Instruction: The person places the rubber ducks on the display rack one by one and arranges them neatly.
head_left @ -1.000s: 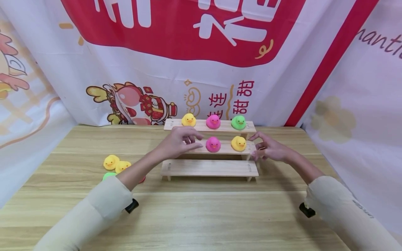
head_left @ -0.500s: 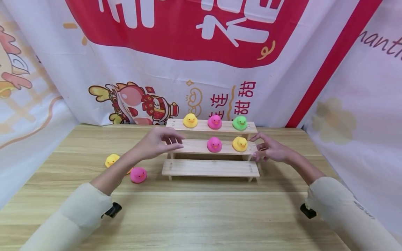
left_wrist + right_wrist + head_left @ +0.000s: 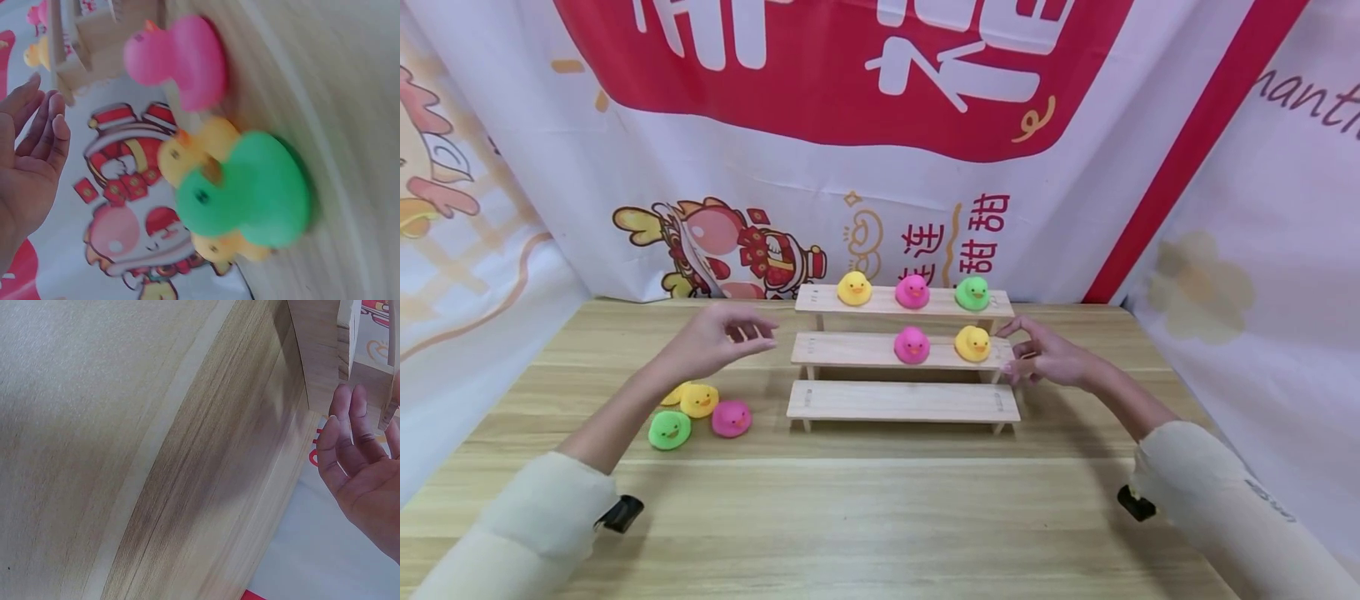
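In the head view my left hand [image 3: 721,340] hovers over the table, left of the three-tier wooden stand [image 3: 902,402]. Its fingers are loosely bent and hold nothing. My right hand [image 3: 1047,358] grips the right end of the middle tier between thumb and forefinger; the right wrist view shows the fingers [image 3: 345,428] at the board's end. Along the top tier sit a yellow duck [image 3: 854,288], a pink duck [image 3: 913,292] and a green duck [image 3: 973,293]. A second pink duck [image 3: 912,345] and another yellow duck [image 3: 973,343] occupy the middle tier.
Left of the stand, a loose pink duck [image 3: 732,418], a green duck [image 3: 670,430] and a yellow duck [image 3: 699,401] lie on the wooden table [image 3: 880,517]. Another yellow one is partly hidden by my left forearm. Printed cloth [image 3: 760,158] hangs behind.
My left hand has drawn back leftward from the middle tier, away from the stand, uncovering the loose pink and green ducks. The right hand stays at the stand's end.
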The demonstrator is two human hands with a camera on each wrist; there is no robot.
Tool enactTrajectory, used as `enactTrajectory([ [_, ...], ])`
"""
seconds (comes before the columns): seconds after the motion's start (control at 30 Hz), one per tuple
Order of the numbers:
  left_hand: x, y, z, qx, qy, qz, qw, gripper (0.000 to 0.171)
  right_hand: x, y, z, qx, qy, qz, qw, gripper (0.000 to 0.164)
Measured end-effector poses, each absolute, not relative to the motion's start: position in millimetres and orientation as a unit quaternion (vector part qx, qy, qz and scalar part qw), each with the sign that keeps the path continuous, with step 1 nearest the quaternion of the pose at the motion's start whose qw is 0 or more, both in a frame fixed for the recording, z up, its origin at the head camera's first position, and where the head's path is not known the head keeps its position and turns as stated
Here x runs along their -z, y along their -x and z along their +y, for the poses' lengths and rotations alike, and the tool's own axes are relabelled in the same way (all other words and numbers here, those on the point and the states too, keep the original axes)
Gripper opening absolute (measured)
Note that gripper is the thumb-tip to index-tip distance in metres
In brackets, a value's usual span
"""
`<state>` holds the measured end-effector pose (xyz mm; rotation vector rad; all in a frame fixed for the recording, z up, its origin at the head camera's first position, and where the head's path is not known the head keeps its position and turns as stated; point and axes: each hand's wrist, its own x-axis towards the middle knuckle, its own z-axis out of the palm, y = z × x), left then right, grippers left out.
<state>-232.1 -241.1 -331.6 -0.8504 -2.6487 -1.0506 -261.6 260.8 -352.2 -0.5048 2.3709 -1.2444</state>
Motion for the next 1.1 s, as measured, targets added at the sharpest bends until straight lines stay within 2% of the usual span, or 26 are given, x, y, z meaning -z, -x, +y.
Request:
enactTrajectory([
  [0.2,342,232,-264,0.303,0.260,-0.916,0.034,0.021,353,261,260,0.446,0.178,0.852,0.209,0.054],
  [0.6,351,233,-316,0.235,0.200,-0.951,-0.023,0.027,352,262,260,0.447,0.183,0.851,0.206,0.054],
  [1.1,357,228,-357,0.226,0.182,-0.955,-0.067,0.034,351,262,261,0.444,0.187,0.852,0.206,0.052],
])
